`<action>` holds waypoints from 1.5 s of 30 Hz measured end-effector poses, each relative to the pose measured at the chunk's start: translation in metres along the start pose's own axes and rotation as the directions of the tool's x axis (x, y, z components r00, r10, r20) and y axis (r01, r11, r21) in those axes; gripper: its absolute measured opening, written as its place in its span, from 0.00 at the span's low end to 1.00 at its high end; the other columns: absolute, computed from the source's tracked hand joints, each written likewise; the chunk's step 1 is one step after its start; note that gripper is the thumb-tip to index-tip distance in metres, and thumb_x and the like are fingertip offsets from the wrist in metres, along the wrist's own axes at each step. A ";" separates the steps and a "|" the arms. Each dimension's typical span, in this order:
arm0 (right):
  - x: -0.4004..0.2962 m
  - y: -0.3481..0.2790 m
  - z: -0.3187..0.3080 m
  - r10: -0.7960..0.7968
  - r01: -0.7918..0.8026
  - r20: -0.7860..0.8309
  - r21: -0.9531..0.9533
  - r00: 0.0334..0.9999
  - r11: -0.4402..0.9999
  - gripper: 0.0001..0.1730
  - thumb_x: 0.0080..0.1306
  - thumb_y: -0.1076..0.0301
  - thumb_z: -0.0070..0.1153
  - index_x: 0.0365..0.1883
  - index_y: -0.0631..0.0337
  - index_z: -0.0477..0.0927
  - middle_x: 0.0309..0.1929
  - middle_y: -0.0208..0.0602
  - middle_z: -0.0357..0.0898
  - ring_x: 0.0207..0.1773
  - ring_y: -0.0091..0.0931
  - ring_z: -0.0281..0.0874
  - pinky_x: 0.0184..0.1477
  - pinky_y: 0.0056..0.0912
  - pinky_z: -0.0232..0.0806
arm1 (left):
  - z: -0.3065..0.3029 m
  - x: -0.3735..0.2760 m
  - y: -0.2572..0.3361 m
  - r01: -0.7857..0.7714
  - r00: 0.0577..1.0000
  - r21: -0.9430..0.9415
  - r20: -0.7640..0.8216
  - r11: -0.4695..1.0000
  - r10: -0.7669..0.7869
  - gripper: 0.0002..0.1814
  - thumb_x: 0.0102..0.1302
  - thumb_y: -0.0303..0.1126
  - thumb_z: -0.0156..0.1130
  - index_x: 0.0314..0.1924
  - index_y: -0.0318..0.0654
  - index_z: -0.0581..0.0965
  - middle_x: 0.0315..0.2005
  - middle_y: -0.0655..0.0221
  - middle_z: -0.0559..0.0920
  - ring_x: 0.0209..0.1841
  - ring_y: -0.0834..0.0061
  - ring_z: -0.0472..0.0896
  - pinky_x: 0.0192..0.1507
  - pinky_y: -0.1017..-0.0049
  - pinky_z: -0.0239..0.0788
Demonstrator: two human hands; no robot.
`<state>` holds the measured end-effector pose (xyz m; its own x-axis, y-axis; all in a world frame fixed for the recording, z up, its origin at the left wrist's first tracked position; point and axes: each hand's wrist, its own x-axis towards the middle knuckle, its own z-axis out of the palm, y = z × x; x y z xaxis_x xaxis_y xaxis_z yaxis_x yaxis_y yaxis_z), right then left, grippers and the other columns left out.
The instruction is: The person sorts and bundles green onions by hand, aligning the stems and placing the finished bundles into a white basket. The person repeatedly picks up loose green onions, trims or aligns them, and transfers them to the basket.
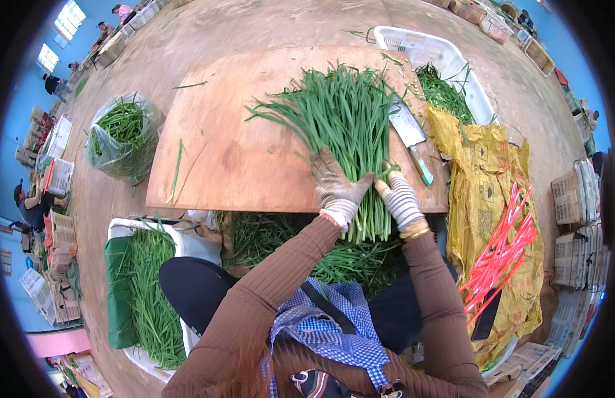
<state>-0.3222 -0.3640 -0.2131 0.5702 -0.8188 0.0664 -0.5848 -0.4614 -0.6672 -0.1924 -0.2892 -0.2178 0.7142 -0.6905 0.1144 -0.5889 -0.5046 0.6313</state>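
A large bundle of long green leafy stalks, seemingly garlic chives, lies on a wooden board, its pale stalk ends hanging over the near edge. Both hands wear striped knit gloves. My left hand lies on the bundle's left side, fingers spread, thumb across the stalks. My right hand is at the bundle's right side, with a few green strands at its fingertips; whether it grips them I cannot tell. A cleaver with a blue-green and white handle lies right of the bundle, blade pointing away.
A plastic bag of greens stands left of the board. A white crate of greens is at lower left, another white crate beyond at right. Red-pink strips and a dark flat object lie on yellow woven sacking.
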 end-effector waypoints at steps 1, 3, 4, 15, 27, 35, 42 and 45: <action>0.003 -0.006 -0.022 -0.031 0.033 0.013 -0.217 0.999 0.976 0.27 0.58 0.59 0.55 0.54 0.60 0.71 0.53 0.51 0.72 0.54 0.39 0.71 0.55 0.34 0.64 | -0.008 0.003 0.001 -0.169 0.984 0.060 -0.045 0.984 0.172 0.62 0.46 0.62 0.61 0.67 0.35 0.39 0.66 0.41 0.42 0.68 0.44 0.38 0.67 0.51 0.28; 0.030 -0.021 -0.052 0.098 -0.102 -0.062 -0.064 0.993 0.993 0.19 0.56 0.60 0.56 0.45 0.57 0.77 0.40 0.44 0.78 0.43 0.36 0.76 0.47 0.35 0.68 | -0.020 0.012 0.004 -0.357 0.934 0.301 0.149 0.884 0.326 0.57 0.48 0.64 0.58 0.68 0.41 0.44 0.66 0.44 0.39 0.69 0.46 0.38 0.66 0.48 0.27; 0.047 -0.030 -0.057 -0.048 0.041 -0.079 -0.092 0.996 0.995 0.17 0.56 0.61 0.56 0.43 0.57 0.78 0.37 0.43 0.78 0.40 0.36 0.76 0.45 0.36 0.68 | -0.025 0.014 0.005 -0.385 0.916 0.289 0.239 0.876 0.323 0.48 0.51 0.64 0.54 0.68 0.51 0.51 0.67 0.50 0.43 0.69 0.47 0.39 0.65 0.46 0.25; 0.225 -0.117 0.007 0.002 0.194 0.316 -0.587 0.949 0.786 0.16 0.54 0.60 0.50 0.36 0.56 0.81 0.35 0.46 0.80 0.40 0.39 0.78 0.47 0.38 0.69 | -0.025 0.019 0.006 -0.341 0.888 0.150 0.374 0.928 0.266 0.42 0.52 0.61 0.55 0.65 0.52 0.59 0.67 0.53 0.50 0.68 0.46 0.41 0.65 0.45 0.25; 0.287 -0.097 0.055 -0.067 0.373 0.453 -0.630 0.889 0.681 0.16 0.54 0.63 0.54 0.41 0.58 0.78 0.38 0.45 0.79 0.44 0.39 0.77 0.46 0.41 0.69 | -0.025 0.023 0.001 -0.335 0.884 0.091 0.374 0.938 0.279 0.42 0.51 0.62 0.55 0.64 0.53 0.61 0.66 0.54 0.51 0.68 0.46 0.43 0.64 0.43 0.24; 0.325 -0.039 -0.089 -0.142 -0.147 -0.341 -0.696 0.929 0.703 0.12 0.59 0.67 0.45 0.31 0.60 0.81 0.32 0.54 0.78 0.39 0.42 0.79 0.41 0.41 0.70 | -0.023 0.022 -0.001 -0.342 0.887 0.062 0.351 0.938 0.300 0.40 0.52 0.61 0.54 0.63 0.53 0.62 0.66 0.55 0.52 0.68 0.47 0.43 0.65 0.44 0.25; 0.249 -0.110 -0.053 -0.468 0.369 0.010 -0.629 0.884 0.684 0.18 0.54 0.63 0.57 0.44 0.54 0.78 0.34 0.45 0.79 0.38 0.41 0.77 0.41 0.40 0.69 | -0.029 0.022 0.000 -0.313 0.903 0.084 0.335 0.946 0.269 0.41 0.52 0.62 0.54 0.64 0.53 0.60 0.65 0.54 0.54 0.67 0.46 0.46 0.64 0.43 0.27; 0.185 -0.132 0.042 -0.717 0.814 0.413 -0.119 0.561 0.569 0.12 0.53 0.59 0.53 0.29 0.56 0.80 0.28 0.43 0.78 0.35 0.40 0.76 0.40 0.39 0.67 | -0.037 0.023 -0.003 -0.337 0.902 0.044 0.302 0.940 0.309 0.44 0.51 0.63 0.53 0.64 0.47 0.59 0.64 0.51 0.54 0.67 0.44 0.44 0.64 0.43 0.26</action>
<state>-0.1154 -0.4406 -0.1438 0.9777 0.0122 0.2097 0.0629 -0.9694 -0.2371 -0.1600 -0.2846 -0.1880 0.3477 -0.9353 0.0664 -0.8113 -0.2646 0.5213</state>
